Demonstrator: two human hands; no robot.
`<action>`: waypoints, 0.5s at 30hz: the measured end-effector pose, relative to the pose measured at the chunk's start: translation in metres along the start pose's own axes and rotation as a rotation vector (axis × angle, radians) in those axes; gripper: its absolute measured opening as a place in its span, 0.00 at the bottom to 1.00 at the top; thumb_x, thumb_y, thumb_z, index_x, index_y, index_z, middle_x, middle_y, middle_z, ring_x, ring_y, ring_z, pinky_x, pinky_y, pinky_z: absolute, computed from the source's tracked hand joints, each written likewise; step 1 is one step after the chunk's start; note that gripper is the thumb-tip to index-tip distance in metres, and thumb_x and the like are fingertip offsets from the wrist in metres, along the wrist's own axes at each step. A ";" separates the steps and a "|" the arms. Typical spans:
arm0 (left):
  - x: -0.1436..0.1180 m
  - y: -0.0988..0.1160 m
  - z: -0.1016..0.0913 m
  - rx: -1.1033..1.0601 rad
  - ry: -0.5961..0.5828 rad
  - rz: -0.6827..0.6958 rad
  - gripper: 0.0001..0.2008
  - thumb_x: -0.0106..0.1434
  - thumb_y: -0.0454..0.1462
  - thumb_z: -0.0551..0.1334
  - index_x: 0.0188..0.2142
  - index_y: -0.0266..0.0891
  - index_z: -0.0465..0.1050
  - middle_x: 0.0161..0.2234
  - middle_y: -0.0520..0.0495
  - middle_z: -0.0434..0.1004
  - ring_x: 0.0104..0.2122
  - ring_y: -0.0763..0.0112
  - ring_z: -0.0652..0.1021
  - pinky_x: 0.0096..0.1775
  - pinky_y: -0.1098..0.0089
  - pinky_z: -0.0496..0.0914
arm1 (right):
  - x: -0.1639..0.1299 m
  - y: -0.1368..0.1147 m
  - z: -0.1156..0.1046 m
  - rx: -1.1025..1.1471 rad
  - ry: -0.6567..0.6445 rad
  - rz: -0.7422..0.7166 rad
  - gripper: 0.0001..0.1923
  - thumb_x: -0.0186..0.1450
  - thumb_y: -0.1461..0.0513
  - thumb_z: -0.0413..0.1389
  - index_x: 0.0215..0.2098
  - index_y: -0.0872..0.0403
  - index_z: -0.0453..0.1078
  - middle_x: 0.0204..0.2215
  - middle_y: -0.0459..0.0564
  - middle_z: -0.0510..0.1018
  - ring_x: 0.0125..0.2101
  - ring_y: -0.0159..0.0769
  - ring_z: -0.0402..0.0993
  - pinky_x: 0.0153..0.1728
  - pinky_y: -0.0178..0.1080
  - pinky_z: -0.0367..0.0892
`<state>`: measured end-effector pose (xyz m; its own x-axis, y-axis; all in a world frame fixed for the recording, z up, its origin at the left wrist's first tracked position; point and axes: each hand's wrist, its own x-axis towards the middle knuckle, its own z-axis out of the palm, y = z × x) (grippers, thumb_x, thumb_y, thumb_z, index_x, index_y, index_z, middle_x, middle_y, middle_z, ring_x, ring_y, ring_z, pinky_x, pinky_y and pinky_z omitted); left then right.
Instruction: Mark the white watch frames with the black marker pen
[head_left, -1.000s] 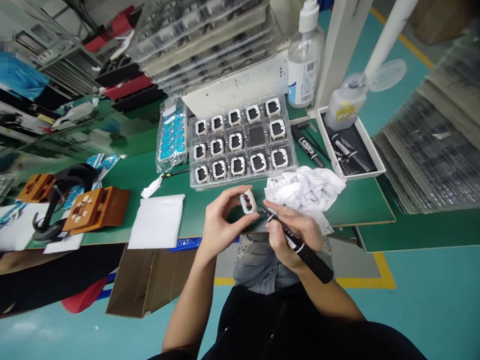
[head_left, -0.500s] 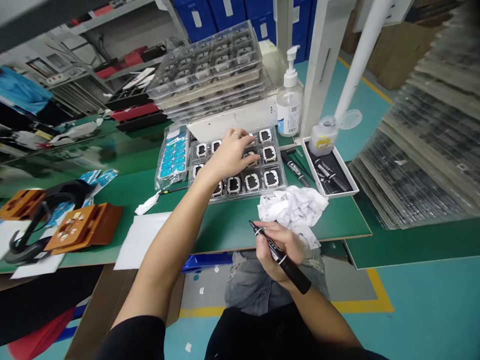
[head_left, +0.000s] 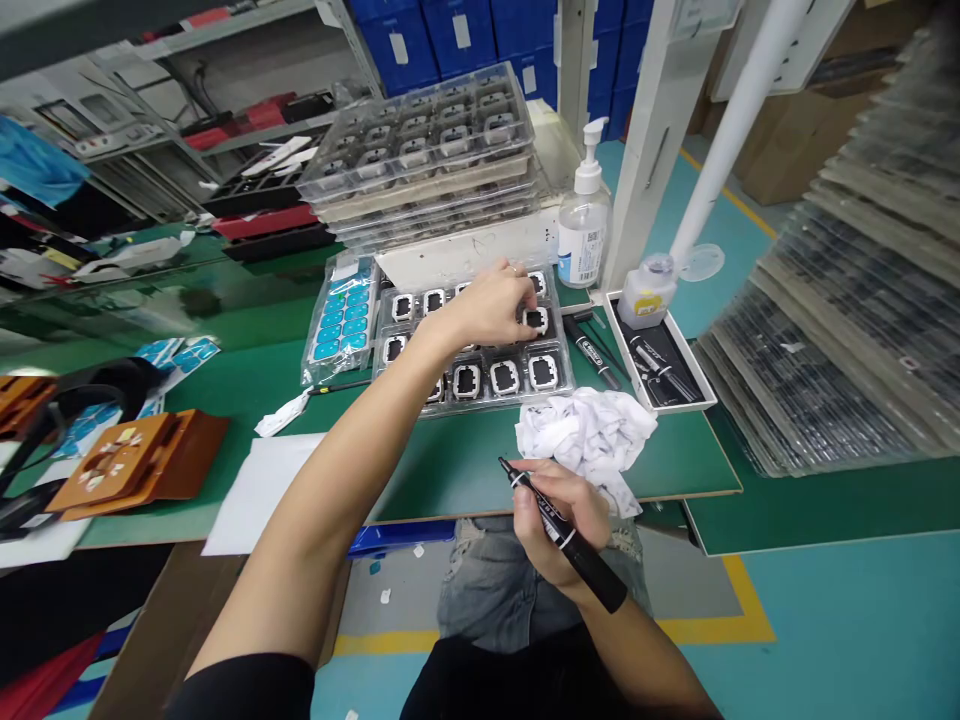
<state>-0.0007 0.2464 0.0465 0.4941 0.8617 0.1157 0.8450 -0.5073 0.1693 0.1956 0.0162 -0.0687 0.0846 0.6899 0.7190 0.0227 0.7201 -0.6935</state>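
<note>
My left hand (head_left: 495,305) reaches over a clear plastic tray (head_left: 487,402) of small square frames with rounded corners, silver-white rims and dark openings. Its fingers and thumb close on the edges of one square frame (head_left: 535,320) in the tray's right column; whether that frame is lifted cannot be seen. Other frames, such as one (head_left: 543,372) at the front right, sit in their pockets. My right hand (head_left: 562,525) grips a black marker (head_left: 559,528) above the table's front edge, its dark tip pointing up and left. A crumpled white cloth (head_left: 585,430) lies just beyond that hand.
Stacked trays (head_left: 420,150) rise behind, beside a pump bottle (head_left: 583,225). At right, a white box (head_left: 701,400) holds a small bottle (head_left: 646,292); another marker (head_left: 592,352) lies nearby. Bagged blue pieces (head_left: 341,320) and orange fixtures (head_left: 127,460) are leftward. More trays (head_left: 825,350) stand far right.
My left hand has shifted right across the tray, and its fingers have come onto a frame in the right column. My right hand still holds the marker. The view has moved slightly.
</note>
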 end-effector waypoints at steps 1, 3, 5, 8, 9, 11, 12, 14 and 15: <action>-0.004 -0.002 -0.002 -0.018 0.021 0.010 0.16 0.68 0.42 0.77 0.51 0.37 0.85 0.53 0.37 0.84 0.59 0.42 0.78 0.66 0.44 0.75 | 0.000 0.000 0.000 0.009 0.001 -0.001 0.14 0.77 0.69 0.66 0.55 0.47 0.75 0.38 0.47 0.90 0.41 0.47 0.97 0.44 0.46 0.96; -0.012 -0.004 -0.004 -0.042 0.060 0.025 0.15 0.69 0.41 0.76 0.52 0.37 0.84 0.51 0.38 0.84 0.59 0.42 0.79 0.67 0.43 0.75 | 0.000 0.001 0.000 0.026 0.004 -0.006 0.15 0.76 0.70 0.66 0.56 0.47 0.75 0.36 0.46 0.88 0.40 0.46 0.96 0.45 0.47 0.97; -0.017 -0.003 -0.002 -0.049 0.073 0.028 0.15 0.71 0.42 0.76 0.53 0.37 0.85 0.52 0.37 0.84 0.60 0.41 0.79 0.67 0.42 0.76 | 0.000 0.002 0.000 0.037 -0.002 -0.018 0.15 0.76 0.70 0.66 0.56 0.48 0.76 0.35 0.45 0.87 0.38 0.46 0.96 0.45 0.49 0.97; -0.015 0.002 0.006 -0.064 0.049 0.035 0.12 0.74 0.42 0.75 0.50 0.36 0.87 0.55 0.33 0.83 0.61 0.39 0.79 0.66 0.41 0.76 | 0.000 0.001 0.000 0.029 -0.011 -0.019 0.15 0.76 0.70 0.66 0.56 0.48 0.76 0.36 0.46 0.88 0.39 0.47 0.96 0.45 0.49 0.97; -0.013 0.004 0.009 -0.074 0.036 0.045 0.10 0.74 0.41 0.75 0.48 0.37 0.88 0.55 0.33 0.83 0.61 0.39 0.79 0.66 0.41 0.76 | 0.001 0.001 0.000 0.023 -0.013 -0.018 0.16 0.76 0.70 0.66 0.56 0.48 0.76 0.37 0.46 0.87 0.39 0.47 0.96 0.45 0.49 0.97; -0.008 0.007 0.013 -0.104 0.022 0.072 0.06 0.74 0.38 0.73 0.44 0.38 0.88 0.54 0.33 0.83 0.61 0.39 0.79 0.67 0.41 0.76 | 0.002 0.000 0.000 0.014 -0.020 -0.022 0.16 0.76 0.71 0.66 0.57 0.48 0.76 0.35 0.44 0.86 0.36 0.44 0.94 0.46 0.50 0.97; -0.007 0.009 0.014 -0.126 0.022 0.087 0.06 0.74 0.37 0.71 0.41 0.38 0.87 0.55 0.33 0.83 0.61 0.40 0.79 0.68 0.41 0.76 | 0.002 -0.001 0.000 0.019 -0.024 -0.027 0.16 0.76 0.71 0.66 0.57 0.48 0.76 0.34 0.43 0.85 0.33 0.42 0.91 0.46 0.51 0.98; -0.010 0.011 0.012 -0.203 0.049 0.109 0.07 0.74 0.35 0.68 0.38 0.39 0.85 0.58 0.33 0.84 0.63 0.42 0.80 0.70 0.41 0.75 | 0.003 -0.001 -0.001 0.026 -0.043 -0.031 0.17 0.76 0.71 0.65 0.58 0.47 0.76 0.32 0.41 0.84 0.29 0.39 0.88 0.46 0.51 0.98; -0.015 0.013 0.010 -0.260 0.073 0.113 0.07 0.74 0.35 0.67 0.38 0.39 0.83 0.61 0.33 0.85 0.65 0.42 0.80 0.71 0.41 0.74 | 0.004 -0.002 -0.002 0.022 -0.050 -0.031 0.17 0.76 0.71 0.65 0.58 0.47 0.75 0.32 0.41 0.84 0.29 0.40 0.88 0.45 0.51 0.98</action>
<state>0.0046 0.2273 0.0373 0.5580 0.8012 0.2163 0.7000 -0.5944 0.3959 0.1979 0.0175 -0.0648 0.0345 0.6694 0.7421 0.0030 0.7425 -0.6699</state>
